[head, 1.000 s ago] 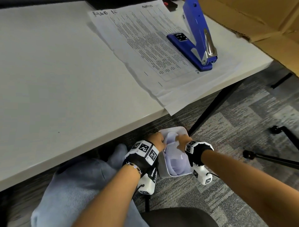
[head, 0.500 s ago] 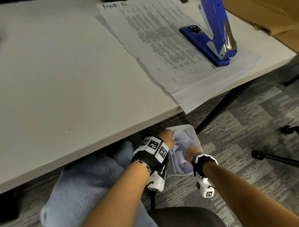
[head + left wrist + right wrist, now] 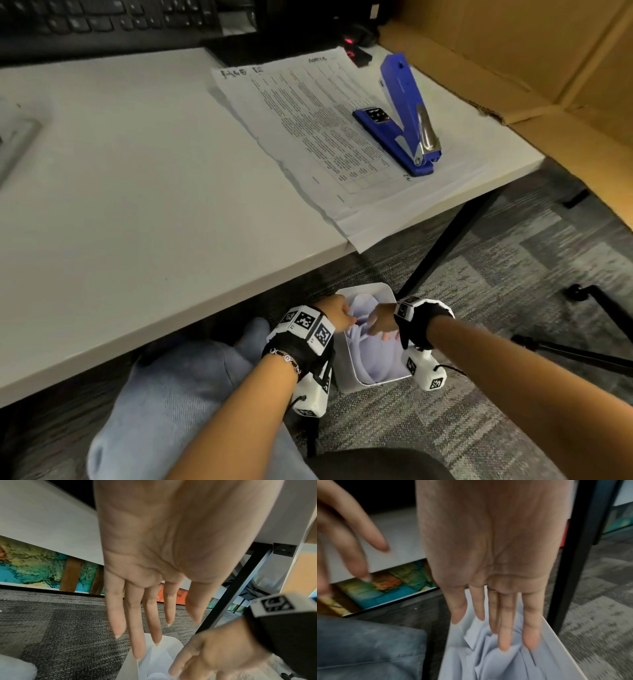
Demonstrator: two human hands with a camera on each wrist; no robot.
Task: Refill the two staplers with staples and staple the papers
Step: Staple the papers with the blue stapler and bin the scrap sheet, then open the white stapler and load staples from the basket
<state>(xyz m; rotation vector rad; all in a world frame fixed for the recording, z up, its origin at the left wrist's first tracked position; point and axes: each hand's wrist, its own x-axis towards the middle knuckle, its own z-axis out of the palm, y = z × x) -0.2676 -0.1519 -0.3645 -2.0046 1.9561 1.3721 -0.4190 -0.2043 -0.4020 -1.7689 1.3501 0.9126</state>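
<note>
Hands over white bin [image 3: 359,378] below counter [image 3: 137,205] — my left hand [image 3: 337,313] and right hand [image 3: 382,320] both released, fingers straight, nothing held — likely shedding scraps; blue stapler [image 3: 400,113] gapes for refill.

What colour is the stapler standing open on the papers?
Blue, with a silver metal staple channel: the stapler shows best in the head view.
</note>
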